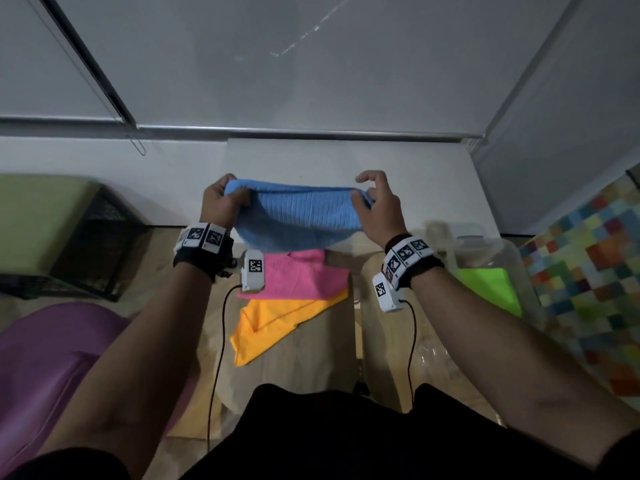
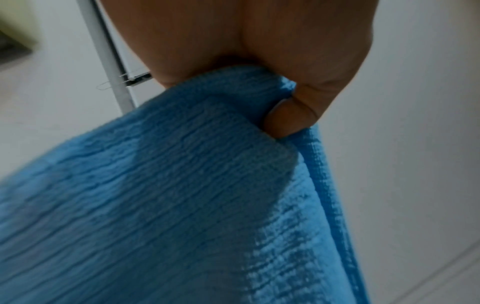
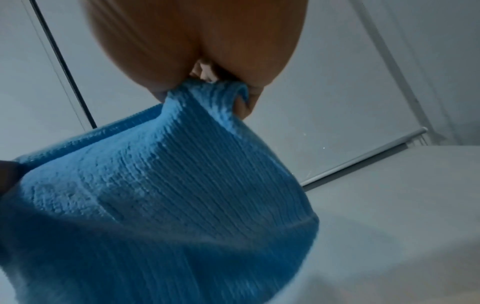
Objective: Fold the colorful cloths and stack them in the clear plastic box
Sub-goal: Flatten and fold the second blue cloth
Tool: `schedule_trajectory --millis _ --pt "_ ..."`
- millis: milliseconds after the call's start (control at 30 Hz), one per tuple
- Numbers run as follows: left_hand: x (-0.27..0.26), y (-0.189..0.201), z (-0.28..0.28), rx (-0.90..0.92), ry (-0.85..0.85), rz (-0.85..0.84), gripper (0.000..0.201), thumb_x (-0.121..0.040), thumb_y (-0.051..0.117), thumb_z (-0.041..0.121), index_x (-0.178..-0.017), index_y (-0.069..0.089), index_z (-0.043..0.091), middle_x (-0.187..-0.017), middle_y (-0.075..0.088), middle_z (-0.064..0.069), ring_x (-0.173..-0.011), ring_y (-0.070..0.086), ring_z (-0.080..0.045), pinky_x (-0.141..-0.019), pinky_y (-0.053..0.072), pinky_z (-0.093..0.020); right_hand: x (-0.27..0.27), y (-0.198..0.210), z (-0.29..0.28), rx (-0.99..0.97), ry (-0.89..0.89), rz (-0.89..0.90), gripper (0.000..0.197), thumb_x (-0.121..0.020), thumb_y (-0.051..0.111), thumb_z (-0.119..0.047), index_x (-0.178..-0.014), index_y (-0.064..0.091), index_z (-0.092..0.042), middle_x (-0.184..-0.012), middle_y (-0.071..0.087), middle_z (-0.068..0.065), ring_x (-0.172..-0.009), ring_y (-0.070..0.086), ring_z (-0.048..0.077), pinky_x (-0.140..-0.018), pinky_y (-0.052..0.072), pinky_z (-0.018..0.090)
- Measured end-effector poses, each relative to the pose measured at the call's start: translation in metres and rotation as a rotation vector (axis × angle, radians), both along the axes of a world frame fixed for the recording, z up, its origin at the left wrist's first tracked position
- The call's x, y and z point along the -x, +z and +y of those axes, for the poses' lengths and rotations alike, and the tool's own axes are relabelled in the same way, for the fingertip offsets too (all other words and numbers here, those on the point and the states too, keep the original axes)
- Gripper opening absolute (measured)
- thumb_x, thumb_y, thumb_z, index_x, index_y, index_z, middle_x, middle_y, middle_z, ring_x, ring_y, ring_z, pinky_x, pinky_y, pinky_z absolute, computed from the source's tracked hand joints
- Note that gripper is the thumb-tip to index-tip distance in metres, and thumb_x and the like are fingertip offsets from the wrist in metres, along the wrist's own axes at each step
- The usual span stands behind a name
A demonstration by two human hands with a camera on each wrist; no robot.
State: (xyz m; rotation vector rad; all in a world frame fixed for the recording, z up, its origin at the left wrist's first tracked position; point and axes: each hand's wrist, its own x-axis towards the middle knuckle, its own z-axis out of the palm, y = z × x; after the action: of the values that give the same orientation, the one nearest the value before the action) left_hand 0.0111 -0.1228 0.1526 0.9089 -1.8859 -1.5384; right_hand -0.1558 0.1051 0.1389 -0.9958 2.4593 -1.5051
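A ribbed blue cloth (image 1: 298, 216) hangs in the air in front of me, stretched between both hands above the white table (image 1: 415, 174). My left hand (image 1: 225, 195) pinches its left top corner, and my right hand (image 1: 370, 199) pinches the right top corner with the other fingers lifted. Up close, the blue cloth (image 2: 182, 205) is clamped under my left thumb, and the blue cloth (image 3: 168, 205) drapes down from my right hand's pinch. Below lie a pink cloth (image 1: 304, 275) and an orange cloth (image 1: 273, 323). The clear plastic box (image 1: 526, 271) at the right holds a green cloth (image 1: 491, 289).
A black wire crate with a green cushion (image 1: 69, 237) stands at the left, a purple seat (image 1: 45, 368) below it. A multicoloured checked mat (image 1: 595, 271) lies at the right edge. Wrist-camera cables hang down over my lap.
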Motion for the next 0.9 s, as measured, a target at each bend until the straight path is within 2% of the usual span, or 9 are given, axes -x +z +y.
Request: schedule_trajectory --millis 100,200,333,400,500,567,667,733,900 --pt "-0.026 -0.031 0.015 -0.038 -0.012 -0.099 0.006 -0.061 0.052 0.015 -0.063 0.047 0.014 -0.057 0.04 0.001 -0.053 0.039 -0.007 -0.047 0.029 -0.022 -0.018 -0.026 0.018 -0.2 0.128 -0.156 0.048 -0.072 0.076 -0.054 -0.107 0.053 -0.031 -0.076 0.054 -0.006 -0.063 0.054 0.01 -0.051 0.047 0.026" --pt "-0.063 -0.087 0.028 -0.087 -0.115 -0.329 0.014 -0.059 0.056 0.023 -0.069 0.059 0.014 -0.059 0.061 0.009 -0.058 0.055 -0.005 -0.06 0.045 -0.023 -0.044 -0.079 0.039 -0.6 0.364 -0.239 0.047 -0.068 0.083 -0.031 -0.109 0.062 -0.021 -0.102 0.061 0.0 -0.09 0.06 0.018 -0.074 0.047 0.025" --pt "-0.116 -0.164 0.052 -0.098 -0.307 -0.786 0.031 -0.048 0.059 0.049 -0.057 0.052 0.02 -0.063 0.057 0.001 -0.065 0.053 -0.014 -0.07 0.038 -0.028 -0.084 -0.146 0.071 -1.013 0.509 -0.193 0.009 -0.08 0.063 -0.009 -0.088 0.065 -0.013 -0.093 0.064 0.011 -0.094 0.061 0.029 -0.071 0.037 0.024" --pt "-0.139 -0.188 0.068 -0.136 -0.355 -0.927 0.027 -0.051 0.064 0.049 -0.061 0.056 0.025 -0.077 0.067 -0.009 -0.084 0.065 -0.025 -0.075 0.044 -0.031 -0.096 -0.166 0.086 -1.151 0.524 -0.234 0.021 -0.08 0.063 -0.009 -0.065 0.052 -0.019 -0.076 0.055 0.004 -0.077 0.056 0.022 -0.065 0.037 0.024" --pt "-0.167 -0.208 0.085 -0.167 -0.399 -1.113 0.029 -0.077 0.073 0.032 -0.102 0.07 0.017 -0.112 0.066 -0.012 -0.111 0.061 -0.027 -0.086 0.046 -0.027 -0.108 -0.181 0.101 -1.208 0.587 -0.334 0.04 -0.078 0.069 -0.01 -0.055 0.039 -0.024 -0.064 0.039 -0.006 -0.062 0.044 0.012 -0.05 0.03 0.018" --pt "-0.179 -0.211 0.091 -0.198 -0.403 -1.176 0.047 -0.077 0.073 0.032 -0.12 0.064 0.013 -0.124 0.061 -0.013 -0.115 0.058 -0.027 -0.092 0.046 -0.027 -0.11 -0.182 0.105 -1.222 0.585 -0.376 0.028 -0.076 0.073 -0.013 -0.06 0.052 -0.024 -0.068 0.046 -0.006 -0.072 0.049 0.015 -0.054 0.034 0.021" --pt "-0.189 -0.217 0.09 -0.226 -0.463 -1.204 0.042 -0.055 0.064 0.045 -0.09 0.067 0.021 -0.104 0.067 -0.012 -0.102 0.063 -0.029 -0.078 0.046 -0.026 -0.109 -0.185 0.105 -1.232 0.577 -0.447 0.012 -0.075 0.076 -0.017 -0.086 0.07 -0.017 -0.084 0.056 -0.002 -0.083 0.054 0.014 -0.068 0.039 0.022" --pt "-0.19 -0.221 0.087 -0.268 -0.427 -1.174 0.043 -0.056 0.067 0.043 -0.093 0.069 0.021 -0.099 0.068 -0.011 -0.099 0.065 -0.028 -0.078 0.048 -0.027 -0.108 -0.191 0.103 -1.145 0.459 -0.528 0.018 -0.075 0.075 -0.016 -0.092 0.072 -0.01 -0.086 0.061 -0.001 -0.085 0.059 0.015 -0.067 0.043 0.022" --pt "-0.175 -0.23 0.064 -0.334 -0.177 -1.038 0.038 -0.059 0.069 0.04 -0.088 0.066 0.016 -0.091 0.068 -0.014 -0.092 0.065 -0.031 -0.08 0.053 -0.036 -0.1 -0.202 0.087 -0.854 0.094 -0.607 0.011 -0.081 0.073 -0.02 -0.08 0.062 -0.019 -0.078 0.06 -0.001 -0.067 0.054 0.009 -0.052 0.037 0.016"
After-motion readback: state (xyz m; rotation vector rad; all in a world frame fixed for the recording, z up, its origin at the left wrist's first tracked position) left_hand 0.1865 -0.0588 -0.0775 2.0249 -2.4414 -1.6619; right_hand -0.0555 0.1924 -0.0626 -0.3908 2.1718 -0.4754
